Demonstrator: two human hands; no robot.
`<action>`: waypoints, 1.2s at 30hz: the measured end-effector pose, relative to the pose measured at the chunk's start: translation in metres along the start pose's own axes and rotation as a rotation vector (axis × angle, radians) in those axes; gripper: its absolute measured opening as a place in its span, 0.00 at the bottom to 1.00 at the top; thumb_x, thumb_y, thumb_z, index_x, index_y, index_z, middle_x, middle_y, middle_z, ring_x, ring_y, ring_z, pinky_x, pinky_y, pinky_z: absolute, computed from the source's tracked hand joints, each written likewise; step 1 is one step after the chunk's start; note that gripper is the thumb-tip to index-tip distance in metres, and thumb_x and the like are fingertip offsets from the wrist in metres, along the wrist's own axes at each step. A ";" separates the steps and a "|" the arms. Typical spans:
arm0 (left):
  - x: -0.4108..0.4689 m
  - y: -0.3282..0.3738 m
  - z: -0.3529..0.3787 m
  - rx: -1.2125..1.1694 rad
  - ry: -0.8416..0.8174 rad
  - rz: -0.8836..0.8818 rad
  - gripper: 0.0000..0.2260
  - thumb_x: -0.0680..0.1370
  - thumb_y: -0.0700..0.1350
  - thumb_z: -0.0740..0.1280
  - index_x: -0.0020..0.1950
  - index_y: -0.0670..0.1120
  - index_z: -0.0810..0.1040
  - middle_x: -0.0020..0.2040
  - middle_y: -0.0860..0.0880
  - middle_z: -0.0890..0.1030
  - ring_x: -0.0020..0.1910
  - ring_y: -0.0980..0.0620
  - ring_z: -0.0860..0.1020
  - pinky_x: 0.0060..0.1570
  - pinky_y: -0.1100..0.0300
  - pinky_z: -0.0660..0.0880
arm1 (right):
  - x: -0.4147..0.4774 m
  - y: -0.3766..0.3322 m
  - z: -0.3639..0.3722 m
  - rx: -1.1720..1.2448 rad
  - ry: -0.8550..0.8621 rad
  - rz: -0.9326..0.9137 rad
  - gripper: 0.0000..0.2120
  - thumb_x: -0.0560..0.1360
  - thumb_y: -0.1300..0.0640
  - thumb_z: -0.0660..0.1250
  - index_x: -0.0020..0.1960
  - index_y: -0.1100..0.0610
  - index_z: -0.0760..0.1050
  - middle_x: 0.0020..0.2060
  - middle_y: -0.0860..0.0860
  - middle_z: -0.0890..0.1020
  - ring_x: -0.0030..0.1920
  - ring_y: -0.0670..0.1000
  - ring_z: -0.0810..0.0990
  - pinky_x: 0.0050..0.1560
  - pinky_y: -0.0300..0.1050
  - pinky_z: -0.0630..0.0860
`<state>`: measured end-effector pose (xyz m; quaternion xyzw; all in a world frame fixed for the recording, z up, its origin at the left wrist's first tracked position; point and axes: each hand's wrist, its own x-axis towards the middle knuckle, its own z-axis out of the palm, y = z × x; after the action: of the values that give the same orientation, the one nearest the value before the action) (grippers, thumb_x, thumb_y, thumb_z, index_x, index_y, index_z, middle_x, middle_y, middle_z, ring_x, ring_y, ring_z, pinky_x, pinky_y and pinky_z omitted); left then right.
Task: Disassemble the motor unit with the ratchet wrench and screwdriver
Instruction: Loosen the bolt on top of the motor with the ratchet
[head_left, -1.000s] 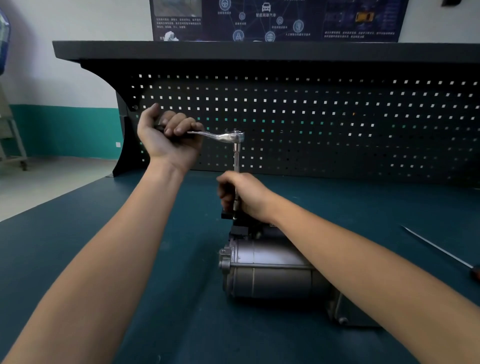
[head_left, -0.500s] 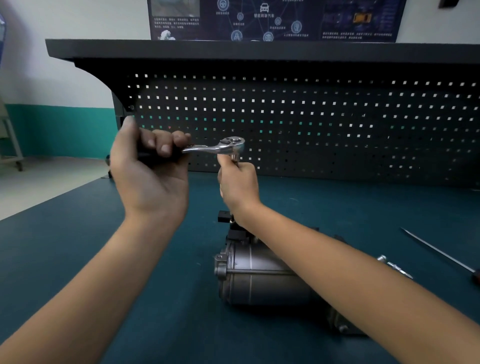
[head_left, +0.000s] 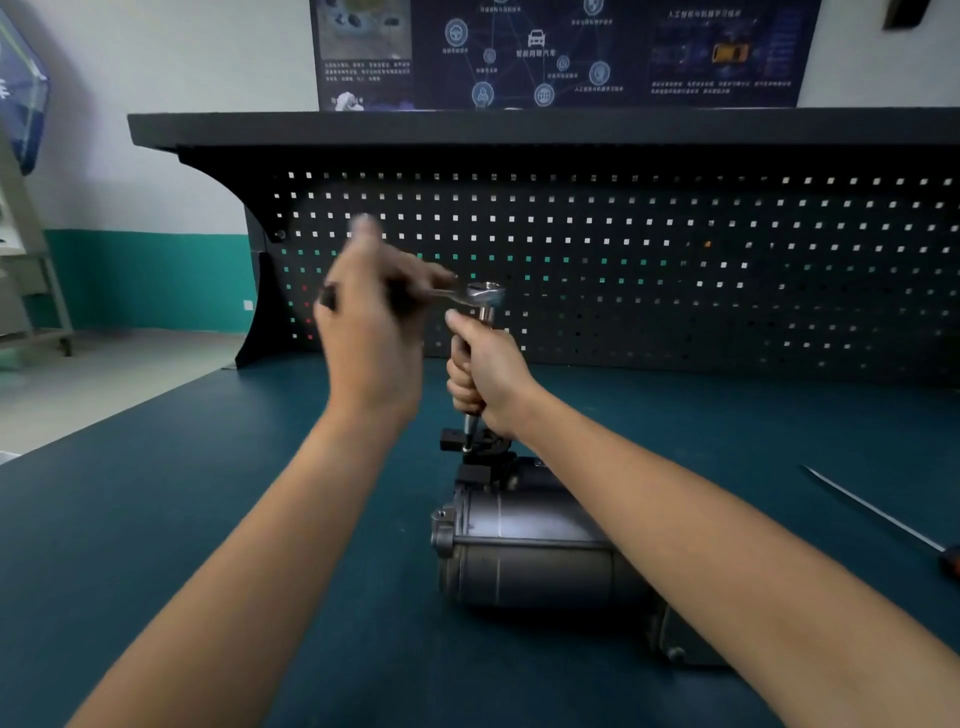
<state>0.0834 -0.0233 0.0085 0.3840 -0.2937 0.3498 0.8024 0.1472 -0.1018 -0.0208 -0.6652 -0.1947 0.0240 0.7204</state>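
Where the fingers (head_left: 460, 382) of the right hand (head_left: 493, 374) close, they are curled and stacked tight against one another around the upright extension bar (head_left: 471, 428), with the thumb lying up along the bar toward its top. Above the fist, the bar meets the chromed head of the ratchet wrench (head_left: 483, 293). Below the fist, its lower end sits on the black bracket (head_left: 475, 444) at the far end of the motor unit (head_left: 524, 556).

The wrench handle runs leftward from the head into the left hand (head_left: 371, 338). That hand's fingers (head_left: 415, 275) look wrapped over the dark grip, though motion blur hides how each finger lies. The butt of the grip shows just past the hand's left edge.

Both bare forearms reach in from the lower corners of the view, and the right forearm crosses above the near right part of the motor unit. The grey, cylindrical unit lies on its side on the teal bench mat (head_left: 208, 519), roughly centred between the arms.

A screwdriver (head_left: 872, 512) lies on the mat well apart to the right, untouched, its shaft pointing away and to the left and its handle cut off by the frame edge. Behind the bench stands a black pegboard (head_left: 675, 260) under a dark shelf (head_left: 519, 127), with a dark poster (head_left: 545, 52) on the wall above.
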 end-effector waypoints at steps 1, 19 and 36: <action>0.019 -0.005 -0.010 -0.202 0.109 -0.127 0.22 0.80 0.52 0.57 0.26 0.48 0.71 0.22 0.52 0.70 0.26 0.53 0.74 0.37 0.59 0.75 | 0.002 0.002 -0.002 0.011 -0.046 -0.003 0.26 0.80 0.52 0.54 0.24 0.56 0.55 0.16 0.48 0.56 0.18 0.47 0.53 0.23 0.36 0.51; 0.015 0.004 -0.002 -0.263 0.349 -0.195 0.16 0.81 0.49 0.57 0.34 0.46 0.66 0.24 0.51 0.70 0.26 0.54 0.73 0.33 0.63 0.74 | 0.001 -0.008 -0.010 -0.104 -0.271 0.077 0.23 0.79 0.57 0.54 0.25 0.56 0.55 0.15 0.48 0.57 0.16 0.46 0.54 0.23 0.34 0.51; 0.049 -0.018 -0.026 0.103 0.171 -0.330 0.14 0.81 0.50 0.53 0.37 0.49 0.68 0.30 0.53 0.79 0.37 0.54 0.81 0.37 0.60 0.73 | 0.007 -0.012 0.005 0.030 0.255 -0.002 0.18 0.78 0.52 0.59 0.32 0.55 0.60 0.20 0.48 0.61 0.18 0.45 0.58 0.21 0.34 0.56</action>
<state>0.1314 0.0061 0.0238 0.4365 -0.1393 0.2591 0.8503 0.1498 -0.0965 -0.0076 -0.6518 -0.1020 -0.0586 0.7492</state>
